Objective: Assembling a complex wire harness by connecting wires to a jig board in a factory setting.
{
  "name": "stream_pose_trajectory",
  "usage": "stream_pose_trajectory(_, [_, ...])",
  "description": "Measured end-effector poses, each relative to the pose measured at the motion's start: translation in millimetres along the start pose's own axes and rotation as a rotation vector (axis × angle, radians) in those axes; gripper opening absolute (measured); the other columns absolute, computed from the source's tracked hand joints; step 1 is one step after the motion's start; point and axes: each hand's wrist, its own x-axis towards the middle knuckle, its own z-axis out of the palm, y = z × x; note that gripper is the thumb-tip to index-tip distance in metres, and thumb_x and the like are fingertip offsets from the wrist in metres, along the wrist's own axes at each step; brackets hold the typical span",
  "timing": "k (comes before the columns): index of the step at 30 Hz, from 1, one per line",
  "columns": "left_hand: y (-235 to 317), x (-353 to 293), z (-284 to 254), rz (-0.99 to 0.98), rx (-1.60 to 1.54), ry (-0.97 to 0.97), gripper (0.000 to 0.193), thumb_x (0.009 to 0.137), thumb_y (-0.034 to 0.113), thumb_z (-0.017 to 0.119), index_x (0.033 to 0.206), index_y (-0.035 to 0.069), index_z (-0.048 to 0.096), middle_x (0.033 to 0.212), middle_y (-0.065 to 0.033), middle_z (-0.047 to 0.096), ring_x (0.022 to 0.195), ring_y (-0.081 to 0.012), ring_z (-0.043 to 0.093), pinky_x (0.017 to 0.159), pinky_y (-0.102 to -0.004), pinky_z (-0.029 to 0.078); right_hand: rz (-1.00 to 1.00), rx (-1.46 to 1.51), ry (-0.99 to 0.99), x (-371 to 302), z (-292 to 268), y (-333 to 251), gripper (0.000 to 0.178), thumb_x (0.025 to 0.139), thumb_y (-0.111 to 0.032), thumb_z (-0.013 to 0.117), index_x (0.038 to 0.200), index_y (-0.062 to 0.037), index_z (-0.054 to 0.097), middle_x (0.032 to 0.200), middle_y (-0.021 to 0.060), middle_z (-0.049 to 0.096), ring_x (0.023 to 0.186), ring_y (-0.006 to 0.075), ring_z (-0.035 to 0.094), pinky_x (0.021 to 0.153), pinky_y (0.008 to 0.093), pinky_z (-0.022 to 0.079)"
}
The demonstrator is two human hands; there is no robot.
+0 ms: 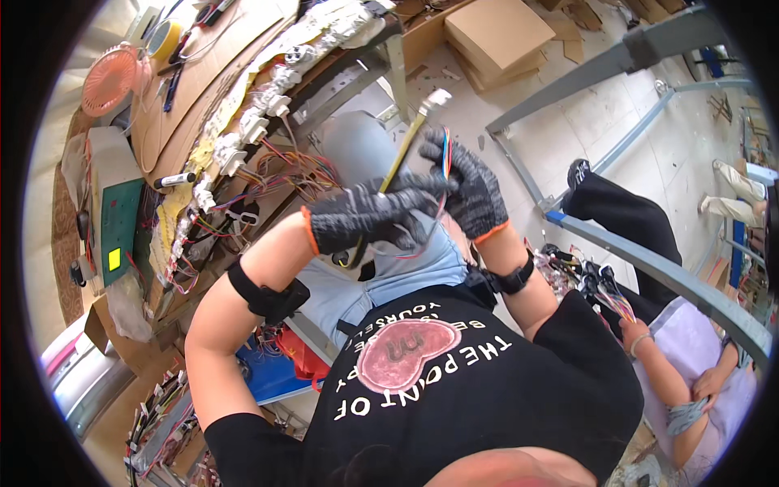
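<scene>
The largest thing in my view is the long blue-grey metal frame (649, 264) slanting down the right side, with a co-worker's hand (635, 334) at a wire bunch beneath it. To the left I have the brown cardboard-topped desk (191, 109), its near edge lined with a row of white plastic connectors (253, 127); ahead, flat tan cardboard boxes (499, 36) sit stacked on the floor. Between these, above the lap, I find both hands in dark grey knitted gloves with orange cuffs. My left hand (365, 215) has its fingers curled over the long olive-yellow sleeved cable (403, 152), which slants up and away and shows again below the glove; how firmly they press, I cannot tell. My right hand (469, 191), close beside the left fingertips, has its fingers clamped on the slim bundle of red, white and blue wires (447, 154). I judge the cable light and springy, a little slick under knit, best held mid-sleeve. The wires look soft, limp and easily splayed, so I would pinch them together near their ends. Smallest is the white plastic plug (439, 98) at the cable's upper tip, probably rigid; I'd grip its body, sparing the wire joints.
</scene>
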Motion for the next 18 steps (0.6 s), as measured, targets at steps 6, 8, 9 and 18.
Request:
stream_pose_trajectory(6, [-44,12,25,-0.096,-0.131,-0.142,0.033,0.093,0.032,0.049,0.107,0.005,0.060,0.076,0.0016,0.057,0.062,-0.0048,0.052,0.059,-0.0198,0.044,-0.011,0.065,-0.166,4,-37,-19,0.032,0.092,-0.027,0.050,0.109,-0.0020,0.057,0.093,0.0057,0.062,0.071,0.0087,0.057,0.068,0.0212,0.048])
stream_pose_trajectory(8, [-61,13,13,-0.107,0.083,0.049,0.038,0.090,0.033,0.052,0.119,0.008,0.053,0.098,-0.0064,0.062,0.083,-0.0131,0.060,0.074,-0.0274,0.049,-0.304,-0.592,-0.076,-9,-22,-8,0.031,0.091,-0.026,0.050,0.108,-0.0013,0.057,0.086,0.0060,0.062,0.070,0.0105,0.058,0.069,0.0230,0.048])
stream_pose_trajectory(9, [-70,20,3,0.036,-0.091,0.126,0.044,0.090,0.033,0.052,0.127,0.009,0.044,0.110,-0.0092,0.057,0.094,-0.0166,0.057,0.082,-0.0319,0.047,-0.589,-1.251,0.030,-20,-13,-3,0.030,0.091,-0.025,0.050,0.107,-0.0006,0.057,0.080,0.0064,0.062,0.070,0.0123,0.059,0.069,0.0249,0.048])
stream_pose_trajectory(18, [6,85,-4,-0.069,-0.020,0.121,0.046,0.089,0.022,0.056,0.131,0.010,0.040,0.089,-0.0036,0.060,0.061,-0.0065,0.053,0.053,-0.0208,0.045,-0.405,-1.565,-0.701,-59,55,108,0.011,0.077,-0.012,0.051,0.079,-0.0056,0.059,0.069,0.0139,0.058,0.071,0.0307,0.059,0.063,0.0384,0.046])
